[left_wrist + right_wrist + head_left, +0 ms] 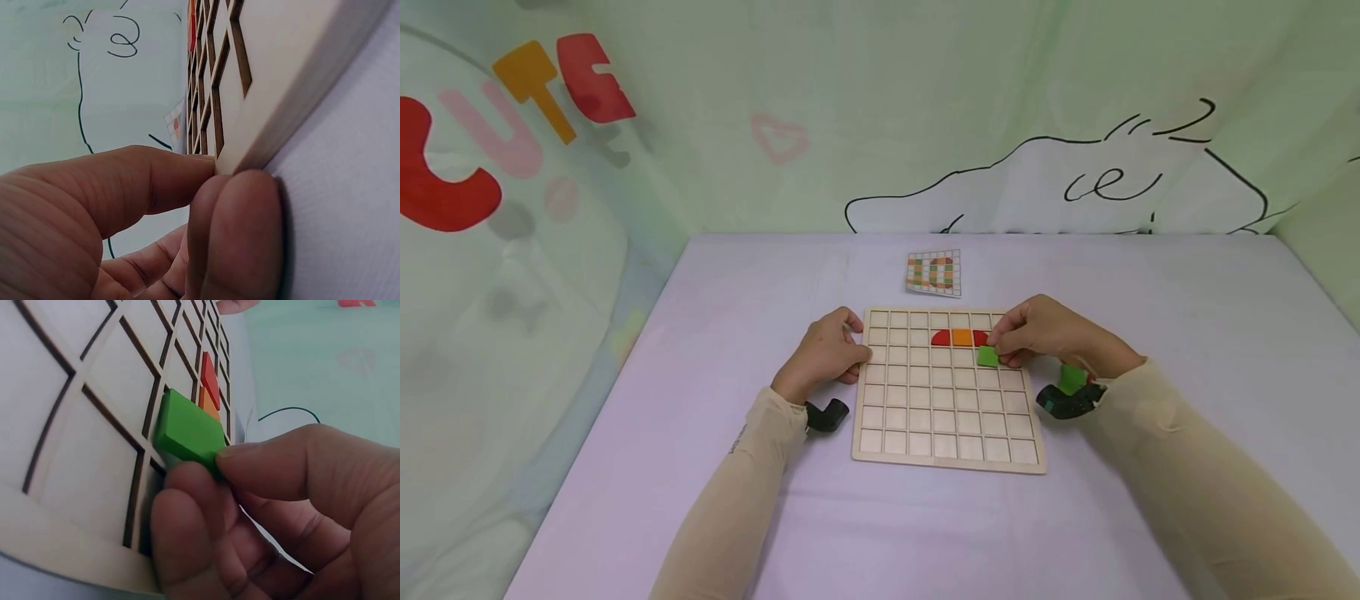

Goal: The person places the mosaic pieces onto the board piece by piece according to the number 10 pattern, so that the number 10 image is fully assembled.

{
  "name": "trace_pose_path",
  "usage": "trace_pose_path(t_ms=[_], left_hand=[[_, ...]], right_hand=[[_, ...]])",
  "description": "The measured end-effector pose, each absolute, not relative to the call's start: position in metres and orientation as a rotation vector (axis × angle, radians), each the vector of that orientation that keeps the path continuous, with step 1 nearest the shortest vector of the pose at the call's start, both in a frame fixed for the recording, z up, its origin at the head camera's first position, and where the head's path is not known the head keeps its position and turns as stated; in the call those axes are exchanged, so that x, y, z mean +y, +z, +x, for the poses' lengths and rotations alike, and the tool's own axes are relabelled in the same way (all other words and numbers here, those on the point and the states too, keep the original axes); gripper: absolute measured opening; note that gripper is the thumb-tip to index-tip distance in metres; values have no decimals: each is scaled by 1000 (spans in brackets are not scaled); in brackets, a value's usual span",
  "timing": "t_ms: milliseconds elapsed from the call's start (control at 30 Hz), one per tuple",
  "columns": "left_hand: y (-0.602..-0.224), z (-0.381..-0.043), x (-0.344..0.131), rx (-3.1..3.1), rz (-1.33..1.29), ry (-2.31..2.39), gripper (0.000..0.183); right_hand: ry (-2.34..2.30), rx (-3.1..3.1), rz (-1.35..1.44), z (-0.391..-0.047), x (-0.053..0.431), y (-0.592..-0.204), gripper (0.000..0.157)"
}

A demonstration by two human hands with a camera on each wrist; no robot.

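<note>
A wooden grid board [925, 400] lies flat on the table. My left hand [827, 346] pinches its left edge, thumb on top and fingertips against the side, as the left wrist view shows. Over the board's upper right, my right hand [1052, 333] pinches a green square tile [190, 428] by one edge between thumb and fingers. The tile is slightly tilted at a cell below the row of laid pieces. That row has a red curved piece [942, 337], an orange square [962, 337] and another red piece [980, 337], partly behind the fingers in the head view.
Behind the board lies a small pattern card [934, 272] with a coloured grid. More pieces, one of them a green piece [1072, 379], lie right of the board, partly hidden by the right wrist. A printed cloth [760, 108] hangs behind the table.
</note>
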State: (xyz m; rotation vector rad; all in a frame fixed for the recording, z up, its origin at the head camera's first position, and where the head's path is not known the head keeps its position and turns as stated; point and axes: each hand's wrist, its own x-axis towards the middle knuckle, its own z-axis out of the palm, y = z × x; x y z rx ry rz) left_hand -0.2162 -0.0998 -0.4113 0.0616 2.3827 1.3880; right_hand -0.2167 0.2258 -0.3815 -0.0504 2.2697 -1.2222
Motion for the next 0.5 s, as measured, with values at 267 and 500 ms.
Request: trace_pose_path(t_ms=[267, 500], left_hand=[[-411, -216, -100, 2377, 64, 1399, 36], [-412, -218, -100, 2376, 60, 1392, 36]], right_hand=[[-1207, 2321, -59, -214, 222, -381, 16], [-1220, 2329, -46, -212, 221, -382, 16]])
